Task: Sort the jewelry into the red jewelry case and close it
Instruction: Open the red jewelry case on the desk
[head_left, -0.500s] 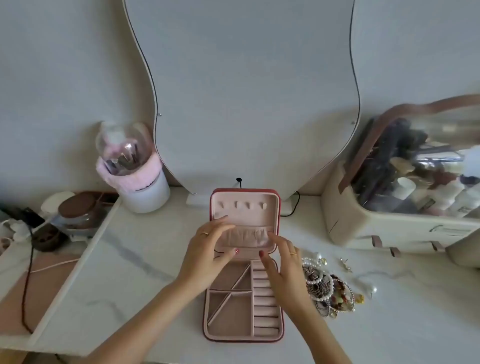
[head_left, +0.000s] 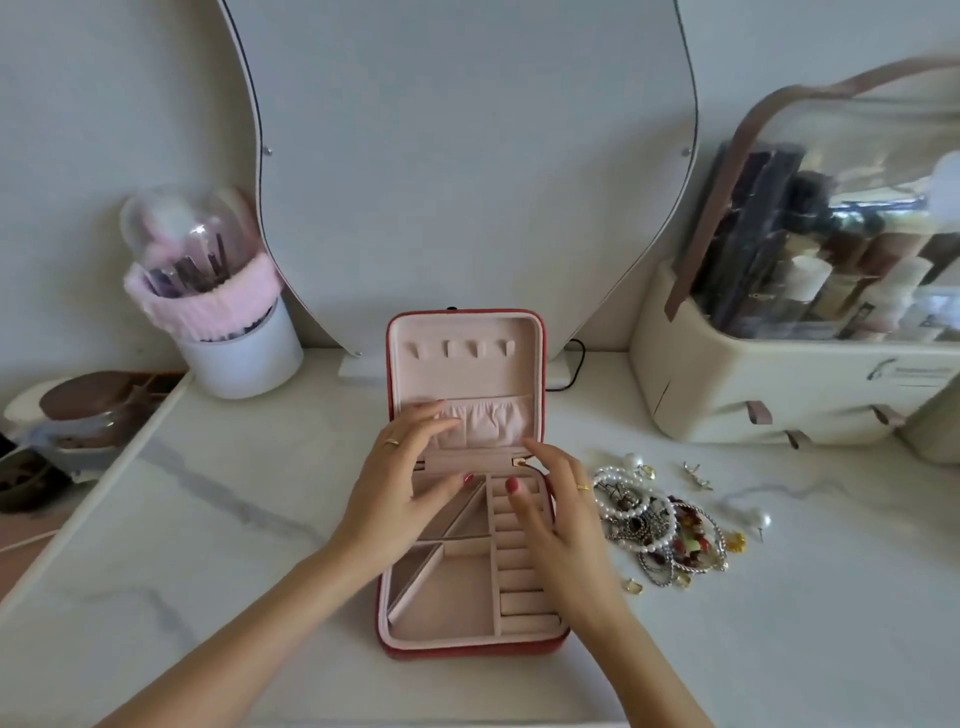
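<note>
Lid now stands a bit more upright than half a second ago, both hands barely shifted. Red jewelry case (head_left: 470, 644) lies open at table (head_left: 208, 545) centre, compartments bare. Left hand (head_left: 402, 488) fingers straight, touching lid pocket; right hand (head_left: 558, 512) fingers relaxed, spread over ring rolls by the hinge. Jewelry pile (head_left: 660, 530) just right of case. Mirror (head_left: 467, 156) behind, brush holder (head_left: 228, 322) left, cosmetics organizer (head_left: 779, 384) right.
</note>
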